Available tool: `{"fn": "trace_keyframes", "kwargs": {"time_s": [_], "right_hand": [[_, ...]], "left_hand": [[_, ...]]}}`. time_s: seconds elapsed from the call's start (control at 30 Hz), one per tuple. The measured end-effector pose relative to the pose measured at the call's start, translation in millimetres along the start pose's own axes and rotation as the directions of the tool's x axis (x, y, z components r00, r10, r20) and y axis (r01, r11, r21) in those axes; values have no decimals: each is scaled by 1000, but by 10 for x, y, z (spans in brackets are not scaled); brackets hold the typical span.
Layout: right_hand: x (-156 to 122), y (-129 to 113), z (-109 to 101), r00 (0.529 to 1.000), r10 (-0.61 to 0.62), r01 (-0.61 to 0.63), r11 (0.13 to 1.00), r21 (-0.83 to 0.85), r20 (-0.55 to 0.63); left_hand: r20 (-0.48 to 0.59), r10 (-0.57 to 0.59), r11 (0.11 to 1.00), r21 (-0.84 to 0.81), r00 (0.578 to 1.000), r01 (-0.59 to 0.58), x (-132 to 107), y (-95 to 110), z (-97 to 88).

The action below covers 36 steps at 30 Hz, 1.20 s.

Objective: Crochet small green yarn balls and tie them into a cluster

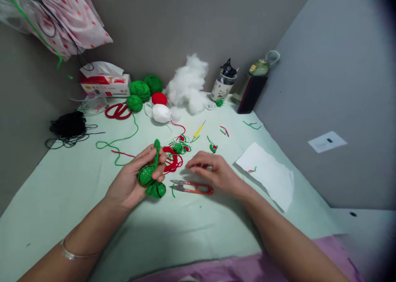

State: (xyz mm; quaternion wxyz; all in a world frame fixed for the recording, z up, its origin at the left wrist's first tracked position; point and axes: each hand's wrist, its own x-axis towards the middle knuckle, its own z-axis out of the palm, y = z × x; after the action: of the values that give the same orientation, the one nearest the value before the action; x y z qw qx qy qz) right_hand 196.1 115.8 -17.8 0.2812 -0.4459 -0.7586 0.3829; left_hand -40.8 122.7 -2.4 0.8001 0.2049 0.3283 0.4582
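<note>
My left hand [133, 179] is closed round a green crocheted piece [151, 177], with a narrow green strip sticking up past my fingertips. My right hand [213, 170] hovers palm down over the table, its fingers loosely apart and holding nothing. Just below its fingers lie small red-handled thread snips [192, 186], blades pointing left. A tangle of red yarn [171, 160] and small green and red crocheted bits [181, 146] lie just beyond both hands.
Green yarn balls [140, 90], a red ball [159, 98], a white ball [161, 113], stuffing [188, 84], red scissors [117, 111], a tissue box [105, 85], black yarn [68, 125], a jar [223, 86], a bottle [258, 74], a yellow-handled tool [198, 131], white paper [266, 172].
</note>
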Motion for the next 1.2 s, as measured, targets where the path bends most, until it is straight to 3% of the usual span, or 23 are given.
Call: {"fn": "trace_keyframes", "kwargs": {"time_s": [0.07, 0.1, 0.17, 0.2, 0.3, 0.47, 0.53, 0.63, 0.83, 0.97, 1.03, 1.1, 1.2], "right_hand": [[-10, -42, 108, 977, -164, 180, 977, -111, 136], [-14, -44, 139, 968, -187, 220, 953, -209, 169], [-18, 2, 130, 988, -129, 153, 886, -438, 86], [-17, 45, 92, 998, -62, 46, 836, -547, -10], [-2, 190, -68, 986, 80, -159, 674, -722, -143], [46, 210, -123, 997, 74, -32, 571, -820, 13], [60, 145, -83, 990, 131, -30, 521, -853, 46], [64, 74, -36, 983, 179, -58, 464, -884, 30], [65, 171, 21, 990, 139, -90, 467, -880, -28], [67, 224, 43, 988, 141, -124, 491, -862, -62], [56, 210, 38, 984, 151, -158, 503, -850, -94], [42, 178, 24, 980, 149, -197, 586, -786, -135], [32, 134, -5, 963, 133, -245, 796, -554, -235]], "left_hand": [[18, -8, 1000, 19, 1000, 8, -10, 21, 3], [38, -22, 999, 41, 999, 20, -12, 21, 3], [93, -74, 991, 118, 993, 63, -11, -1, 4], [116, -101, 983, 164, 988, 81, -10, -23, 4], [131, -160, 955, 270, 978, 120, -1, -115, -3], [127, -130, 893, 446, 983, 61, 43, -272, -48], [157, -74, 806, 591, 985, -34, 57, -301, -66], [261, 14, 583, 782, 965, -220, 62, -312, -85], [375, 277, 228, 869, 885, -439, 126, -287, -183], [488, 239, 11, 863, 840, -505, 225, -188, -328], [472, 273, -97, 881, 838, -464, 273, -88, -427], [424, 345, -189, 905, 837, -380, 314, 37, -538], [408, 464, -281, 909, 786, -307, 355, 204, -680]]}}
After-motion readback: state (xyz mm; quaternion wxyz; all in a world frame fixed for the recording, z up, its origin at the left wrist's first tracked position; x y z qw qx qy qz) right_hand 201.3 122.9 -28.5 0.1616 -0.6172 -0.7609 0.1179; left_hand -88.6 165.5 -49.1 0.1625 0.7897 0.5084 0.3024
